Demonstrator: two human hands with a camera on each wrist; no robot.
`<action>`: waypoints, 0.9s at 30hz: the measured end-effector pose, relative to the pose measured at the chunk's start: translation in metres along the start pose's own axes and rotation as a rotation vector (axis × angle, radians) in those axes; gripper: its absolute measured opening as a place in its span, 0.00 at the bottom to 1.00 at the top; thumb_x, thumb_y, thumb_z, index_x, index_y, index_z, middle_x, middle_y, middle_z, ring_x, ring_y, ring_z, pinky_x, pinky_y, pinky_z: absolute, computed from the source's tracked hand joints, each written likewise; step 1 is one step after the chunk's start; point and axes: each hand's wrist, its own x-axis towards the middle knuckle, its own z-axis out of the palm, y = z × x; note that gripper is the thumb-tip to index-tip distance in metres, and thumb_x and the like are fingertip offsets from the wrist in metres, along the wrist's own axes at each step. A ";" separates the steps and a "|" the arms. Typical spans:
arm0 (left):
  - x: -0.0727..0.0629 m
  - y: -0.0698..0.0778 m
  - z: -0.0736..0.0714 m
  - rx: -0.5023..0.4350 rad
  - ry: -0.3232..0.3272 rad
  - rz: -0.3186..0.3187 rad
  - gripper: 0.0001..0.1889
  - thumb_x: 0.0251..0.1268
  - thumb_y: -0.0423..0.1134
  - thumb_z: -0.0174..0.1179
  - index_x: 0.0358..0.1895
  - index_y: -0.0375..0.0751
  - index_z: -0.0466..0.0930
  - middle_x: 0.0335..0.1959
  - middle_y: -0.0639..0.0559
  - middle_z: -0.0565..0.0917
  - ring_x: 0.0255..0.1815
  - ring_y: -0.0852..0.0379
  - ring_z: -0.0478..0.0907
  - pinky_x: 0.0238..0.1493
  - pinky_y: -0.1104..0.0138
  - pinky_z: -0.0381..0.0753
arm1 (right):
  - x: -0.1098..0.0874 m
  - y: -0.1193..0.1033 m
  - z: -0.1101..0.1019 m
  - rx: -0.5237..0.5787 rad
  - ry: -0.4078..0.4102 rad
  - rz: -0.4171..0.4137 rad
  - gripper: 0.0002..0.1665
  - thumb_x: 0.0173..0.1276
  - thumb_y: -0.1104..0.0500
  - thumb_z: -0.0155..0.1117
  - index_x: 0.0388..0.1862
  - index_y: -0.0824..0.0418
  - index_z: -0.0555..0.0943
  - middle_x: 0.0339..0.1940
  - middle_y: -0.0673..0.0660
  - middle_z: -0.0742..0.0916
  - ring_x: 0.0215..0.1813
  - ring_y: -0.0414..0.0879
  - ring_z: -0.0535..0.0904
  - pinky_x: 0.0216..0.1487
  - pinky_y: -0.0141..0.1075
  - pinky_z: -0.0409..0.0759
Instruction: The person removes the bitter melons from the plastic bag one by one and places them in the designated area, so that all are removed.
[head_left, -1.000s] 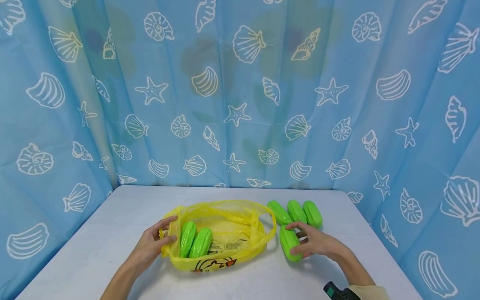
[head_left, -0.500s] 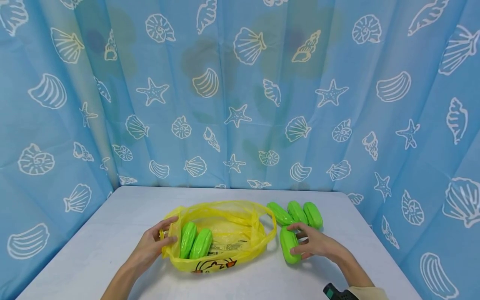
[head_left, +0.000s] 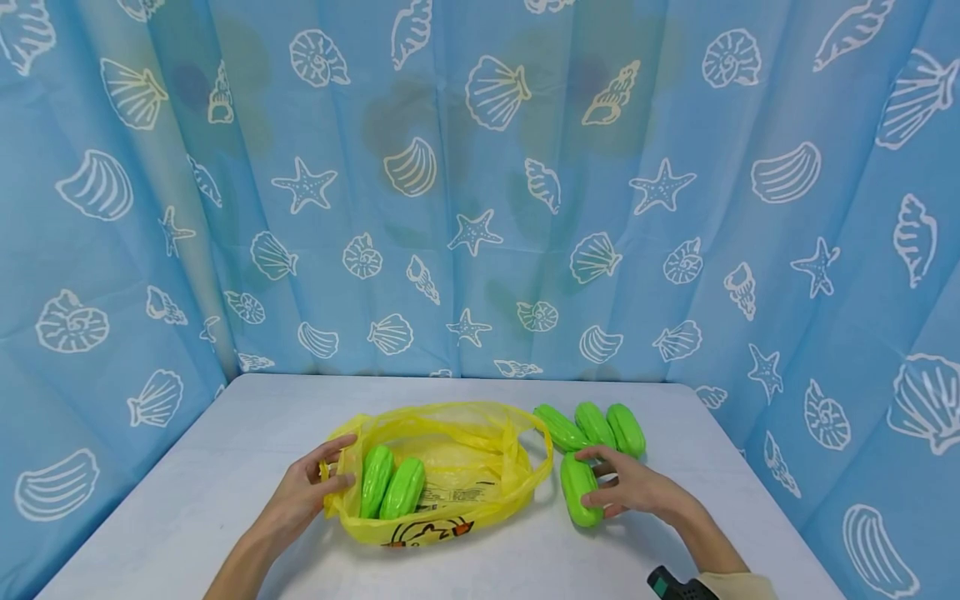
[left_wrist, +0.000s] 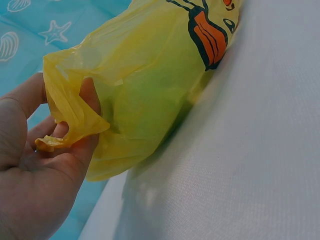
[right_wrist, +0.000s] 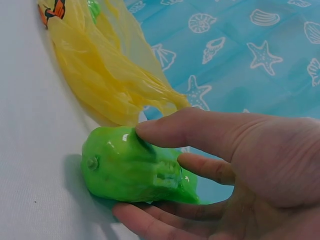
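My left hand (head_left: 303, 483) holds the left rim of a yellow plastic bag (head_left: 352, 531), its thumb and fingers on either side of the thin film. The bag lies with its mouth spread, and two glossy green cucumber-shaped toys (head_left: 402, 487) show inside at the left end. To the right of the bag, my right hand (head_left: 636, 485) grips another green cucumber-shaped toy (head_left: 576, 493) from its right side. In the right wrist view this toy (right_wrist: 117, 160) has ridges and a small stem nub, with the thumb over its top and fingers below.
Three more green cucumber-shaped toys (head_left: 592, 423) lie close together behind the right hand. The white table (head_left: 247, 408) is backed by a blue curtain (head_left: 525, 200) with white shell prints. The bag's right handle loop (head_left: 542, 450) stands near the gripped toy.
Almost nothing differs. The toy at my right hand sits very slightly nearer the front than a second ago; both hands stay in place.
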 end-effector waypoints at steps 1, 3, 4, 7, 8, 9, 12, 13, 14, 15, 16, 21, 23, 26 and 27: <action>0.000 0.000 0.000 -0.001 0.002 0.000 0.36 0.62 0.36 0.64 0.74 0.50 0.62 0.64 0.44 0.64 0.56 0.52 0.68 0.49 0.70 0.82 | 0.000 0.000 0.000 0.003 -0.003 -0.002 0.43 0.57 0.53 0.76 0.69 0.59 0.67 0.62 0.67 0.75 0.55 0.54 0.78 0.43 0.45 0.85; 0.000 0.000 0.000 0.001 0.004 0.002 0.36 0.62 0.36 0.64 0.74 0.50 0.62 0.63 0.44 0.64 0.56 0.52 0.68 0.48 0.70 0.81 | 0.000 0.001 -0.001 0.007 0.001 0.000 0.43 0.57 0.53 0.76 0.69 0.59 0.67 0.62 0.68 0.75 0.56 0.54 0.79 0.44 0.46 0.85; 0.000 0.000 0.000 0.002 0.005 0.003 0.36 0.62 0.36 0.64 0.74 0.50 0.62 0.63 0.44 0.64 0.56 0.52 0.68 0.48 0.70 0.81 | 0.000 0.001 -0.001 0.004 0.006 0.002 0.43 0.57 0.52 0.76 0.69 0.59 0.67 0.62 0.68 0.75 0.55 0.54 0.79 0.43 0.46 0.85; 0.000 -0.001 0.000 0.006 0.003 0.006 0.36 0.62 0.36 0.64 0.74 0.49 0.62 0.63 0.44 0.64 0.56 0.52 0.68 0.48 0.70 0.81 | 0.000 0.001 -0.002 -0.012 0.028 0.004 0.43 0.57 0.50 0.76 0.69 0.59 0.68 0.63 0.67 0.76 0.56 0.54 0.79 0.43 0.45 0.85; 0.000 -0.001 0.000 0.006 0.001 0.007 0.36 0.62 0.36 0.64 0.74 0.49 0.62 0.63 0.44 0.64 0.55 0.52 0.68 0.48 0.70 0.81 | 0.000 0.001 -0.002 -0.019 0.038 0.006 0.43 0.57 0.50 0.76 0.69 0.59 0.68 0.62 0.67 0.76 0.56 0.54 0.79 0.43 0.45 0.85; 0.000 -0.001 0.000 0.008 0.001 0.008 0.36 0.62 0.36 0.64 0.74 0.49 0.62 0.63 0.44 0.64 0.55 0.52 0.68 0.48 0.70 0.82 | 0.001 0.000 -0.003 -0.025 0.046 0.006 0.43 0.57 0.49 0.76 0.68 0.59 0.68 0.62 0.66 0.76 0.56 0.54 0.79 0.43 0.45 0.85; 0.000 0.000 0.000 0.008 0.004 0.006 0.36 0.62 0.36 0.64 0.74 0.50 0.63 0.63 0.44 0.64 0.55 0.53 0.68 0.48 0.70 0.82 | 0.002 0.000 -0.003 -0.031 0.060 0.009 0.42 0.57 0.48 0.75 0.68 0.59 0.69 0.62 0.66 0.77 0.56 0.54 0.79 0.43 0.45 0.85; 0.000 0.001 0.000 0.008 0.005 0.005 0.36 0.62 0.36 0.64 0.74 0.50 0.63 0.63 0.44 0.64 0.55 0.53 0.68 0.48 0.70 0.82 | 0.002 0.000 -0.003 -0.032 0.064 0.008 0.42 0.57 0.48 0.75 0.68 0.59 0.69 0.61 0.66 0.77 0.56 0.54 0.79 0.42 0.45 0.85; 0.000 0.001 0.000 0.006 0.010 0.002 0.36 0.61 0.36 0.65 0.73 0.51 0.63 0.63 0.44 0.64 0.55 0.52 0.68 0.48 0.70 0.82 | 0.002 0.000 -0.003 -0.031 0.066 0.008 0.42 0.57 0.48 0.75 0.68 0.59 0.70 0.61 0.65 0.78 0.56 0.54 0.79 0.42 0.45 0.85; 0.000 0.002 0.001 0.008 0.012 0.002 0.36 0.61 0.36 0.65 0.73 0.51 0.64 0.63 0.43 0.64 0.55 0.52 0.69 0.48 0.70 0.82 | 0.002 0.000 -0.004 -0.030 0.067 0.008 0.42 0.58 0.48 0.75 0.67 0.59 0.70 0.61 0.65 0.78 0.55 0.53 0.79 0.42 0.45 0.85; 0.000 0.002 0.001 0.008 0.016 0.002 0.36 0.61 0.36 0.65 0.73 0.50 0.64 0.63 0.43 0.64 0.55 0.52 0.69 0.48 0.70 0.82 | 0.002 0.000 -0.004 -0.028 0.068 0.009 0.41 0.58 0.48 0.74 0.67 0.59 0.70 0.61 0.65 0.78 0.55 0.53 0.80 0.42 0.45 0.85; 0.000 0.001 0.001 0.008 0.026 -0.010 0.36 0.60 0.36 0.65 0.73 0.51 0.64 0.63 0.43 0.65 0.56 0.51 0.68 0.48 0.70 0.82 | 0.002 -0.001 -0.005 -0.013 0.069 -0.002 0.40 0.60 0.48 0.73 0.67 0.61 0.70 0.61 0.65 0.79 0.55 0.53 0.80 0.42 0.45 0.85; 0.001 0.001 0.001 0.004 0.029 -0.018 0.36 0.60 0.36 0.66 0.72 0.52 0.65 0.63 0.44 0.65 0.57 0.51 0.67 0.49 0.70 0.82 | 0.002 0.000 -0.005 -0.007 0.075 -0.009 0.39 0.61 0.48 0.72 0.67 0.61 0.70 0.61 0.65 0.79 0.55 0.53 0.80 0.42 0.45 0.85; 0.001 0.001 0.001 0.001 0.028 -0.022 0.36 0.59 0.36 0.66 0.72 0.52 0.65 0.63 0.44 0.65 0.57 0.50 0.67 0.49 0.69 0.82 | 0.003 0.000 -0.005 -0.003 0.093 -0.018 0.38 0.61 0.49 0.71 0.66 0.62 0.71 0.60 0.65 0.80 0.54 0.53 0.81 0.42 0.44 0.86; 0.001 0.001 0.001 0.000 0.028 -0.022 0.36 0.59 0.36 0.66 0.72 0.52 0.65 0.63 0.44 0.65 0.57 0.50 0.67 0.49 0.69 0.82 | 0.003 0.001 -0.005 -0.004 0.101 -0.021 0.38 0.62 0.49 0.71 0.66 0.62 0.71 0.60 0.65 0.80 0.54 0.52 0.81 0.42 0.44 0.86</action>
